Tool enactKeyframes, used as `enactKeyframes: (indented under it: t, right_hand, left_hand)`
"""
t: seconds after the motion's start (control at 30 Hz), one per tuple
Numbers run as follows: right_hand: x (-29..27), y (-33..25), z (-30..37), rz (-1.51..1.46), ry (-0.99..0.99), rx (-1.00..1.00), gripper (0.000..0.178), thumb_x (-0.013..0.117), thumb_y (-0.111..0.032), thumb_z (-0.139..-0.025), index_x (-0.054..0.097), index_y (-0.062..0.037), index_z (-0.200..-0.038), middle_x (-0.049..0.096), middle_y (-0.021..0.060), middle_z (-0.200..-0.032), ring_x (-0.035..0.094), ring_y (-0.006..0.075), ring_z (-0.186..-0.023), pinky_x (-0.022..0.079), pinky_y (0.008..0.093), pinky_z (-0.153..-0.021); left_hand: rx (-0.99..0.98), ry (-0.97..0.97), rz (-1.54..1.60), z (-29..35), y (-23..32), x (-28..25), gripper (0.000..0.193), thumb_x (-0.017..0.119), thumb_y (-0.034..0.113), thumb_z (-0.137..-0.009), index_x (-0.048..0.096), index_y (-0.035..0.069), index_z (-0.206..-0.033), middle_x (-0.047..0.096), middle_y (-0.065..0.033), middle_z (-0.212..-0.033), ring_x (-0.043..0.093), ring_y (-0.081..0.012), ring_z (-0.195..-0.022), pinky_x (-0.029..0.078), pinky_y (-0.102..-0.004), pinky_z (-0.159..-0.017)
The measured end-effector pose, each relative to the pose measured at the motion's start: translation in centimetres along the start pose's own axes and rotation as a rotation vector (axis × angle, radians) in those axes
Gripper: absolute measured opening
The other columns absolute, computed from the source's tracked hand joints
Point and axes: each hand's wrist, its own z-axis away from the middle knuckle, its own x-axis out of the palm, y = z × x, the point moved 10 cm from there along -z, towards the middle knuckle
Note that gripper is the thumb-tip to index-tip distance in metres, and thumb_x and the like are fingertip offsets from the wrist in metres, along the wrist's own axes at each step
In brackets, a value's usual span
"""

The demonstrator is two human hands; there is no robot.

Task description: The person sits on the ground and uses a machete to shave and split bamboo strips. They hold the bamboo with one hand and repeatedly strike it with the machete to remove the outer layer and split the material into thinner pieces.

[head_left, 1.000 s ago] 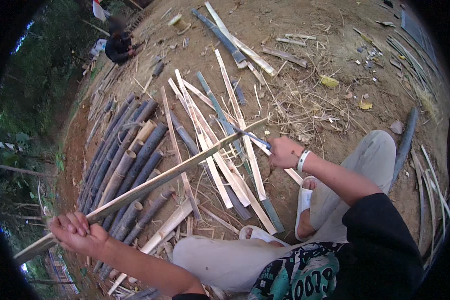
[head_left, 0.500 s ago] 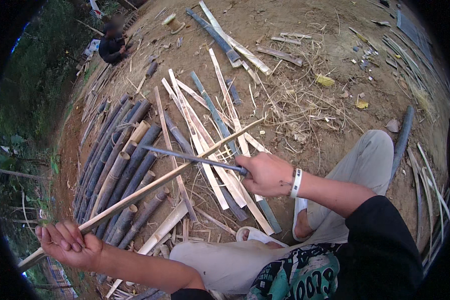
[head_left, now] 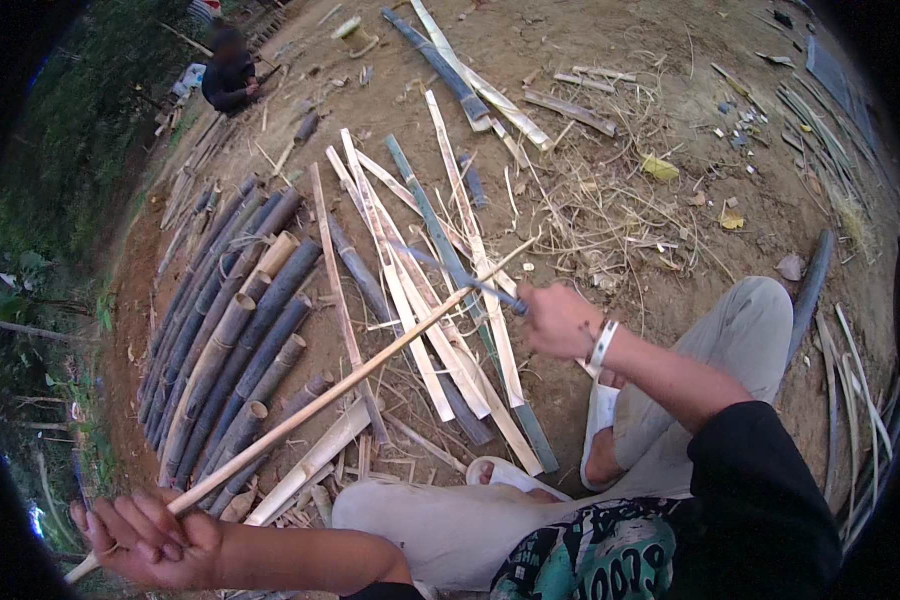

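Note:
My left hand (head_left: 152, 538) is closed around the near end of a long, pale bamboo strip (head_left: 320, 398). The strip slants from the lower left up toward the middle, and a stub of it sticks out beyond my fist. Gripped in my right hand (head_left: 567, 322) is the dark handle of a knife (head_left: 497, 294). Its narrow blade, smeared by motion, crosses the strip near the far end; I cannot tell whether they touch. Below the strip, several split bamboo slats (head_left: 413, 330) lie loosely crossed on the ground.
Dark bamboo poles (head_left: 235, 345) are stacked at the left. Thin shavings (head_left: 610, 225) litter the dirt ahead. Another person (head_left: 228, 75) sits at the far left, near a pale spool (head_left: 353, 38). My bent knee (head_left: 745, 320) is at the right, beside a dark pole (head_left: 812, 290).
My right hand and the knife have shifted right and slightly away, nearer the strip's far end. My left hand has dropped a little, still holding the strip.

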Motion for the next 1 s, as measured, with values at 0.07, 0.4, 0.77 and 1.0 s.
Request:
enactKeyframes:
  t: [0.07, 0.4, 0.77, 1.0]
  right_hand:
    - [-0.5, -6.0, 2.5, -0.009, 0.040, -0.176, 0.020, 0.057, -0.014, -0.075, 0.051, -0.0019, -0.089, 0.059, 0.0211, -0.060, 0.063, 0.0398, -0.063, 0.052, 0.0508, -0.062]
    - [0.3, -7.1, 1.9, 0.054, 0.037, -0.212, 0.019, 0.059, -0.014, -0.075, 0.053, -0.0029, -0.090, 0.060, 0.0210, -0.062, 0.063, 0.0406, -0.064, 0.051, 0.0499, -0.062]
    - [1.7, -2.4, -0.1, 0.046, 0.053, -0.107, 0.023, 0.056, -0.014, -0.074, 0.055, -0.0020, -0.094, 0.063, 0.0226, -0.072, 0.064, 0.0416, -0.072, 0.051, 0.0503, -0.067]
    - [1.4, 5.8, -2.2, 0.175, 0.129, 0.020, 0.023, 0.054, -0.015, -0.075, 0.055, -0.0035, -0.095, 0.064, 0.0225, -0.071, 0.064, 0.0426, -0.070, 0.052, 0.0517, -0.069]
  left_hand:
    - [-0.031, -0.038, -0.021, 0.4, -0.3, -0.6, 0.012, 0.039, 0.006, -0.097, 0.045, -0.004, -0.092, 0.031, 0.0019, -0.052, 0.024, -0.0051, -0.035, 0.024, -0.0182, -0.033]
    - [-0.123, -0.125, 0.072, -0.3, -0.8, -3.1, 0.018, 0.038, 0.006, -0.097, 0.037, 0.004, -0.079, 0.030, 0.0005, -0.053, 0.025, -0.0063, -0.037, 0.023, -0.0194, -0.034]
    - [-0.139, -0.104, 0.098, 0.0, -0.9, -4.6, 0.020, 0.042, 0.002, -0.093, 0.036, 0.006, -0.075, 0.028, -0.0002, -0.054, 0.024, -0.0075, -0.039, 0.025, -0.0188, -0.036]
    - [-0.188, 0.015, -0.051, 0.2, -1.9, -4.4, 0.014, 0.043, 0.004, -0.094, 0.040, 0.004, -0.080, 0.029, 0.0008, -0.053, 0.024, -0.0061, -0.037, 0.025, -0.0185, -0.036]
